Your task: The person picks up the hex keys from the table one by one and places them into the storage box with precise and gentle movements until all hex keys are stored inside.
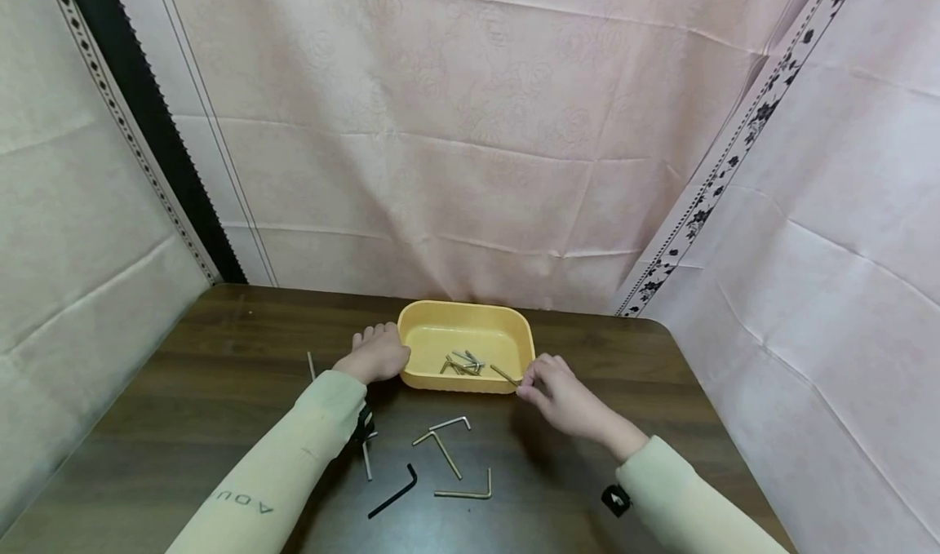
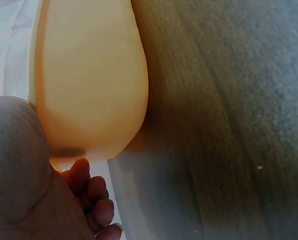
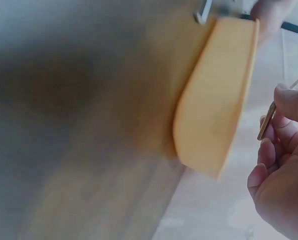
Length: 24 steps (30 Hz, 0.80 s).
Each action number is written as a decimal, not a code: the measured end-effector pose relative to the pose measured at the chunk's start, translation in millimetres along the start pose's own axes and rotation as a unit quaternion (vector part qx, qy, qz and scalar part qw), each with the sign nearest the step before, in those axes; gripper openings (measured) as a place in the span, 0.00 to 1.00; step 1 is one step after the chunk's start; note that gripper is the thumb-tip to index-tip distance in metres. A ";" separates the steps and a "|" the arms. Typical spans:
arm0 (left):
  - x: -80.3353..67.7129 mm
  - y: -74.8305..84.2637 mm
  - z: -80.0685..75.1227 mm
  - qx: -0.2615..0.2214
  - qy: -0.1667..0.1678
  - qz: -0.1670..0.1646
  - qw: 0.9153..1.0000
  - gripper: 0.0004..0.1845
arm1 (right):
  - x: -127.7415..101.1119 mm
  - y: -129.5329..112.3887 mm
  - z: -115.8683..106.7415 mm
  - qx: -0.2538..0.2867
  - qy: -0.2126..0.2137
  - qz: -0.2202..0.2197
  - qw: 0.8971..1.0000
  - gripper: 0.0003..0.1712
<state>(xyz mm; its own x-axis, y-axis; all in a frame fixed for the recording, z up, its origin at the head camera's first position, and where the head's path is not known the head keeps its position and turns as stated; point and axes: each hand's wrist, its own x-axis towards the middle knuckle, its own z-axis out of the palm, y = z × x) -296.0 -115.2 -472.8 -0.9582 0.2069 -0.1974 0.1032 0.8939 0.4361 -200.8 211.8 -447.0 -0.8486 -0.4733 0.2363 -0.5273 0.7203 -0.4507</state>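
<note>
A yellow plastic tray point(image 1: 470, 316) stands near the back of the table, with several silver and brass-coloured hex keys point(image 1: 464, 365) lying in a small heap inside. My left hand point(image 1: 378, 353) holds the tray's left end; in the left wrist view its thumb point(image 2: 14, 145) lies at the rim and the fingertips point(image 2: 96, 187) are close by the wall. Between thumb and fingers, my right hand point(image 1: 569, 401) pinches a brass-coloured hex key point(image 1: 503, 374), whose free end reaches over the tray's front right corner. The right wrist view shows this hand apart from the tray.
In front of the tray lie a silver hex key point(image 1: 449, 423), two brass-coloured ones, one here point(image 1: 463, 495), and a black one point(image 1: 392, 501). More silver keys point(image 1: 367, 461) are partly hidden by the left arm. White cloth point(image 1: 470, 130) hangs behind the table point(image 1: 242, 334) and at both sides.
</note>
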 end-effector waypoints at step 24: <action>2.4 -2.4 3.4 0.001 0.009 0.001 1.000 0.29 | 90.5 0.3 21.9 0.010 -0.057 0.065 0.996 0.10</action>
<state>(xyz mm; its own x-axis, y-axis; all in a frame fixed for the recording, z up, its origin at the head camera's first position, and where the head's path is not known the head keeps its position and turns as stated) -297.7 -115.5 -477.3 -0.9626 0.2010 -0.1815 0.1048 0.8945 0.4346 -276.8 158.1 -444.6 -0.8991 -0.4311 0.0763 -0.4107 0.7702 -0.4880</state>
